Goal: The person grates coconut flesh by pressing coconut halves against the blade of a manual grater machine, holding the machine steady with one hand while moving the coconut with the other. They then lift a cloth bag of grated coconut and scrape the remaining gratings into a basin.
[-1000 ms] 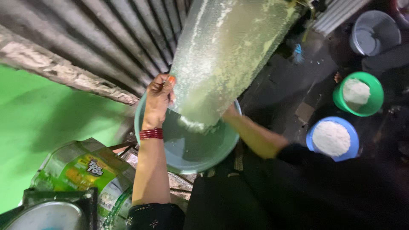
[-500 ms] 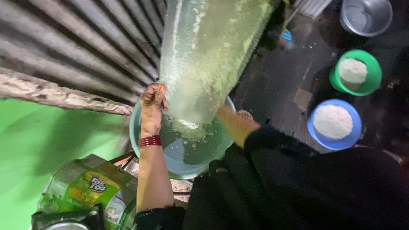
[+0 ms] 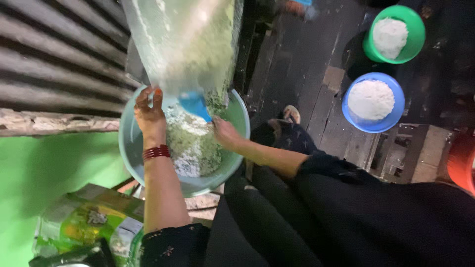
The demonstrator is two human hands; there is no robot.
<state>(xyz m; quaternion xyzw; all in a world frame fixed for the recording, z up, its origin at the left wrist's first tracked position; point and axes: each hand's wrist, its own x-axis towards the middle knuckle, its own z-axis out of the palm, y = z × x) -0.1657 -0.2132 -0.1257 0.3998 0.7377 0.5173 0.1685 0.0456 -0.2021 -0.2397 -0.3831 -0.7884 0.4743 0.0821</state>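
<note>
Green-white mash now sits heaped in the basin (image 3: 132, 148), which half a second back held barely any. My left hand (image 3: 148, 111) has its fingers pinched shut on the sack (image 3: 188, 44) edge; right hand (image 3: 223, 132) grips the other side, sack mouth over the mash (image 3: 190, 146).

Dim, uneven light leaves the right side in deep shadow, with motion blur throughout.

The sack (image 3: 183, 44) hangs above the basin (image 3: 133, 148); two filled bowls (image 3: 376, 101) sit right.
</note>
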